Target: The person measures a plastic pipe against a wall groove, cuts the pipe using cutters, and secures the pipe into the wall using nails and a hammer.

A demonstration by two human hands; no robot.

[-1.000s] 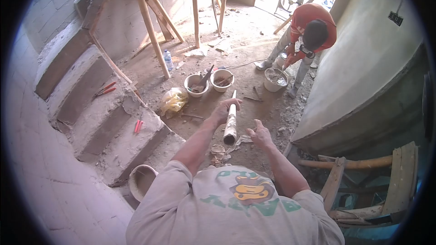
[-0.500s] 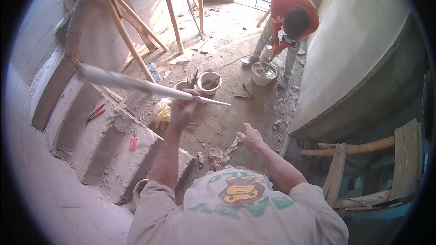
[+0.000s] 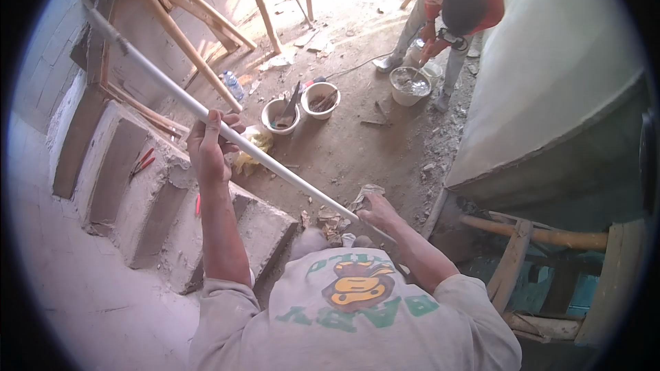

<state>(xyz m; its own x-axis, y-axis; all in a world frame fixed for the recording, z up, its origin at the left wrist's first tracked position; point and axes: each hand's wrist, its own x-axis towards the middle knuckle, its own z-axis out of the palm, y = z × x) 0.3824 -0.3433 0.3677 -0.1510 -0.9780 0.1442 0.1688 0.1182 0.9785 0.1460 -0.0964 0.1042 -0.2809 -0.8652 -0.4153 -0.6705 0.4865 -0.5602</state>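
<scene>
Watching from my desk here, I've got a bare, dusty grey-brown floor [image 3: 350,158] covering most of the feed, clock centred mid-view. A round whitish plastic bucket [image 3: 283,130] sits at half ten, another whitish round bucket [image 3: 322,115] just shy of 12, and a pale bucket of grey wet stuff [image 3: 410,99] at half one. There's a clear plastic bottle with blue on it [image 3: 232,84] past 10, a crumpled yellowish plastic bag [image 3: 262,139] past 9, and torn papery scraps [image 3: 333,223] at 6. Rough grey concrete steps [image 3: 185,247] run 8 to 9, with a red-handled plier-like tool [image 3: 144,159] lying at 9.
</scene>
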